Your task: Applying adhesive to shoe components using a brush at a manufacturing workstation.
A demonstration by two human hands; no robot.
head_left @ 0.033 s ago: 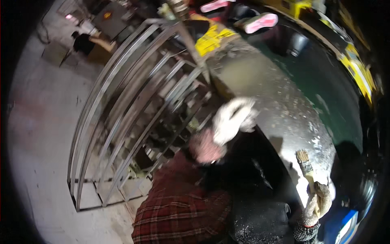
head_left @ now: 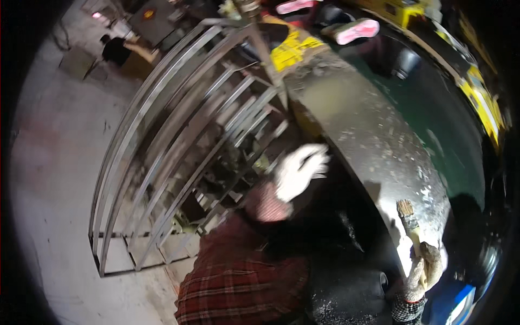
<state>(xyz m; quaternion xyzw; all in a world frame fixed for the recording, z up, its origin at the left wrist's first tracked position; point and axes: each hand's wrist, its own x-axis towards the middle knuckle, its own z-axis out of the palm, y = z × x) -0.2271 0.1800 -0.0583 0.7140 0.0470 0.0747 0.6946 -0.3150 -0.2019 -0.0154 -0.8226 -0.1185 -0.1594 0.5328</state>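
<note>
At the lower right, my right hand (head_left: 424, 271) in a pale, soiled glove closes around the handle of a paintbrush (head_left: 410, 220). The brush points away from me, its worn bristles over the dark metal worktop (head_left: 374, 141), beside a brightly lit patch. Whether the bristles touch the surface I cannot tell. My left hand (head_left: 301, 171), in a white glove, hangs in the air left of the worktop's edge. Its fingers are stretched out and nothing shows in them. A red plaid sleeve covers the left arm.
Left of my left arm stands a rack of bent metal bars (head_left: 179, 146). Yellow sheeting (head_left: 292, 50) and pink-soled shoe-like pieces (head_left: 357, 31) lie at the far end. A dark cup-like container (head_left: 405, 62) is on the green surface (head_left: 433, 124). A blue-and-white object (head_left: 456, 309) is beside my right hand.
My left hand has drawn back toward me and a little to the left, away from the worktop's edge. My right hand keeps the brush in nearly the same place.
</note>
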